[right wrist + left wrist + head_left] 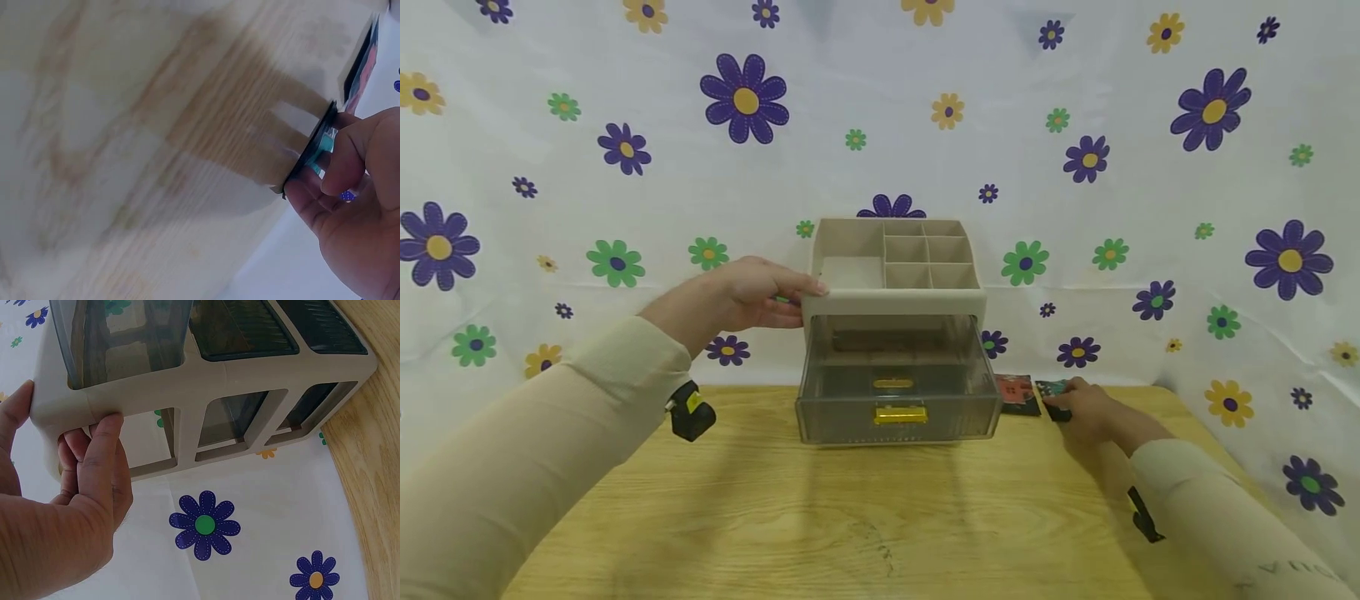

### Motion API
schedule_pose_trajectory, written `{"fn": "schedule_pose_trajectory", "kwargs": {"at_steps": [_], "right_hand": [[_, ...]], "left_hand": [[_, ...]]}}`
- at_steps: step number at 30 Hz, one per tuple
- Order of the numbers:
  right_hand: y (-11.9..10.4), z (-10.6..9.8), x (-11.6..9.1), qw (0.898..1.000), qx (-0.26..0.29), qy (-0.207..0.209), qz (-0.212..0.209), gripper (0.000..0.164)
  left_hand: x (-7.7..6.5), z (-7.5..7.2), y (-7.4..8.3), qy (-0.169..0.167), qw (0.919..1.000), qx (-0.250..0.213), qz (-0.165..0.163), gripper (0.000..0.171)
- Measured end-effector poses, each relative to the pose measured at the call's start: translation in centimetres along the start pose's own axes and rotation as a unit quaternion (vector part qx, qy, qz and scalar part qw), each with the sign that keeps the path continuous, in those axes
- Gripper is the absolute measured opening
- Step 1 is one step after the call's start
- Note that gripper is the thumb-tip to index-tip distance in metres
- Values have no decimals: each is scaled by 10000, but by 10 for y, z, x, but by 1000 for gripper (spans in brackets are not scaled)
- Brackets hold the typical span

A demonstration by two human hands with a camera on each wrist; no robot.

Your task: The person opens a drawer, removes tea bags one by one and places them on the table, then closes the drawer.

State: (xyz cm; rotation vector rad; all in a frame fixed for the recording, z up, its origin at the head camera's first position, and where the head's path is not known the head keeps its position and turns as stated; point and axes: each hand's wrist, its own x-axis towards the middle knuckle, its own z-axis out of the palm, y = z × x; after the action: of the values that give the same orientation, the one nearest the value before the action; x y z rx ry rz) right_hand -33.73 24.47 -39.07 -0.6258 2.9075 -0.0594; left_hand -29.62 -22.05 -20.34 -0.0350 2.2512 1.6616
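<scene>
Organizer gripped at its upper left corner, teal-and-black packet pinched at the right

Nearest the viewer, two pale sleeves reach in from the lower corners; the right one bears dark lettering, partly cut off by the frame. A small black device sits at each wrist. The wood-grain desk spreads beneath, with a few dark marks toward its near side.

At the middle of the desk, the organizer's top drawer is pulled out toward the viewer. It is a translucent grey tray with a gold handle; a second gold handle shows through it. In the left wrist view, two further drawers sit pushed in below.

At the right, beyond the drawer front, the right grip is closed to the thickness of the teal-and-black packet, thumb and fingers at its edges. Whether the packet is wholly clear of the desk cannot be told. A red-and-black packet lies just beside it, between it and the organizer.

The left grip is curled on the organizer's frame, with fingers hooked into the uppermost side opening. Divided compartments form the organizer's top: one large at the left, six small at the right.

Farthest back hangs white cloth printed with purple, yellow and green flowers.
</scene>
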Motion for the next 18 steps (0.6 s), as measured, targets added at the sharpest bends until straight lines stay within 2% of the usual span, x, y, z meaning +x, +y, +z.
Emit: {"fn": "schedule_pose_trajectory", "kwargs": {"at_steps": [5, 9, 13, 18], "right_hand": [[1, 1, 5, 9999, 6, 47, 154, 64], [3, 1, 5, 9997, 81, 229, 75, 54], [4, 0, 4, 9968, 269, 747, -61, 49], [-2, -10, 0, 9850, 555, 1622, -220, 43]], "left_hand": [[2, 2, 1, -16, 10000, 13, 18, 62], [3, 3, 2, -3, 10000, -5, 11, 61], [3, 3, 1, -7, 10000, -30, 0, 61], [2, 1, 0, 11, 10000, -19, 3, 60]]}}
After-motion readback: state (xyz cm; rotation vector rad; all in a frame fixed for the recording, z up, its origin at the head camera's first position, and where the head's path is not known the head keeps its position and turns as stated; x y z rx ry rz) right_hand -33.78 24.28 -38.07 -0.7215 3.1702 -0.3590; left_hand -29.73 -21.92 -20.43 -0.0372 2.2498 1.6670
